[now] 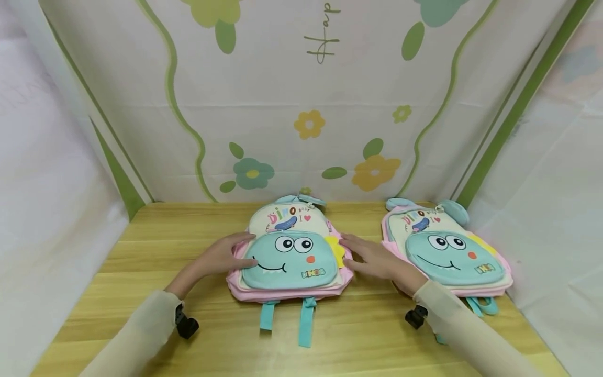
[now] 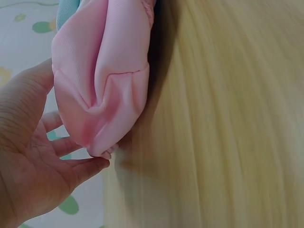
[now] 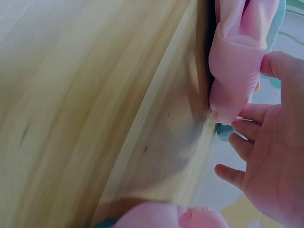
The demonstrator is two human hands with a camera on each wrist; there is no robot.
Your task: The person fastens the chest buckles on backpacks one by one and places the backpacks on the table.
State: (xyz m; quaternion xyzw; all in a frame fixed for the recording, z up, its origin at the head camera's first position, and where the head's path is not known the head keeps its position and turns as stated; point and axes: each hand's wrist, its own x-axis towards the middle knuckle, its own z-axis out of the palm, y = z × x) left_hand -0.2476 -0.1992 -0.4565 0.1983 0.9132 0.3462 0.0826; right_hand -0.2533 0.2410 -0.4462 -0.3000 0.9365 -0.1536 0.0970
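A pink, white and mint dinosaur backpack (image 1: pixel 289 256) lies front side up on the wooden table, its mint straps hanging toward the person. At its left side, my left hand (image 1: pixel 228 255) has the thumb over the front panel. In the left wrist view that hand's spread fingers (image 2: pixel 90 168) touch the pink side near the tabletop. My right hand (image 1: pixel 374 256) rests against the opposite side, by the yellow spikes. Its thumb and nearest fingers (image 3: pixel 251 113) touch the pink fabric in the right wrist view, while the other fingers stand apart from it.
A second, matching backpack (image 1: pixel 452 256) lies at the right of the table (image 1: pixel 183 230), close to my right forearm. White fabric walls (image 1: pixel 282 89) with printed flowers enclose the back and sides.
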